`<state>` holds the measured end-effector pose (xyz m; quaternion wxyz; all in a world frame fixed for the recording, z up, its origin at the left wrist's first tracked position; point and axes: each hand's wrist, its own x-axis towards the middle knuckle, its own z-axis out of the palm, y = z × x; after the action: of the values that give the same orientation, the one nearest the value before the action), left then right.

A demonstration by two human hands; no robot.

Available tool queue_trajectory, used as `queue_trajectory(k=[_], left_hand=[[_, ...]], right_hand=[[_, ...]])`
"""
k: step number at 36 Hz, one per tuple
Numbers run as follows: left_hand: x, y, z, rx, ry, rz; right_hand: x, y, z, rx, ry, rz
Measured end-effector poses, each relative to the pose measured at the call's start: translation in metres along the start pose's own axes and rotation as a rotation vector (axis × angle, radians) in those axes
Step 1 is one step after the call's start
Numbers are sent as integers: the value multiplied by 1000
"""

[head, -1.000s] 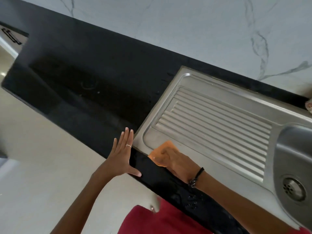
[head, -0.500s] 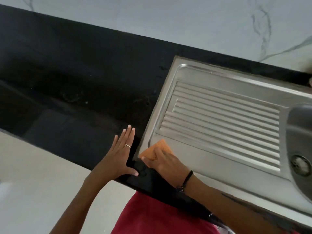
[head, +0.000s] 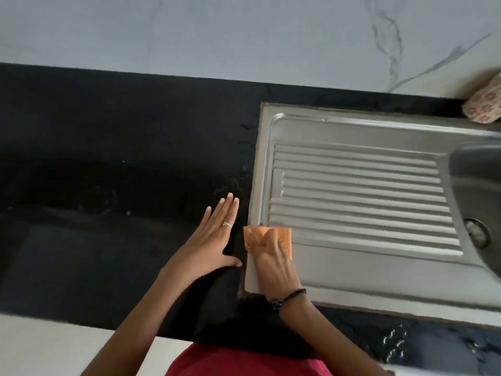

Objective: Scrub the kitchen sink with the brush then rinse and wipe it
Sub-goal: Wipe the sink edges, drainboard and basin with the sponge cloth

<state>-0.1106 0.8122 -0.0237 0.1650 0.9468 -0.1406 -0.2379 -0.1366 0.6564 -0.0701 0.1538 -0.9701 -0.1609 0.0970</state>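
Head view: right hand (head: pixel 272 263) presses orange cloth (head: pixel 284 237) on drainboard (head: pixel 352 191); left hand (head: pixel 214 240) flat, grip empty.

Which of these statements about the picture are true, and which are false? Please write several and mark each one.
1. The right hand presses an orange cloth on the steel sink. True.
2. The cloth lies in the basin beside the drain. False: it lies at the near left corner of the ribbed draining board, far from the drain.
3. The left hand lies flat on the black countertop, fingers straight. True.
4. The left hand holds a brush. False: it holds nothing, and no brush is visible.
5. A ring is on the left hand. True.
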Motion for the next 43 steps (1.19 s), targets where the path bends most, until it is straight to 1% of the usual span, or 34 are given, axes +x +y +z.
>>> queue_trajectory(k=[3,5,13,19,25,35,40,41,43], left_hand=[[15,-4,-7,41,52,46],[24,-9,-11,63,75,58],[57,-18,-26,122,137,58],[84,-24,-48,92,175,27],[104,-32,-68,62,208,36],[144,-42,-92,61,210,64],[159,-46,-98,46,203,66],[162,-47,-99,41,203,68],[167,-49,-102,32,203,71]], right_hand=[[20,2,-6,109,-56,72],[34,4,-9,142,-26,104],[85,8,-25,102,-1,184],[118,11,-33,60,12,222],[158,9,-40,38,43,313],[215,22,-53,-5,87,331],[238,27,-56,49,158,381],[242,28,-56,58,208,387],[252,30,-53,37,351,337]])
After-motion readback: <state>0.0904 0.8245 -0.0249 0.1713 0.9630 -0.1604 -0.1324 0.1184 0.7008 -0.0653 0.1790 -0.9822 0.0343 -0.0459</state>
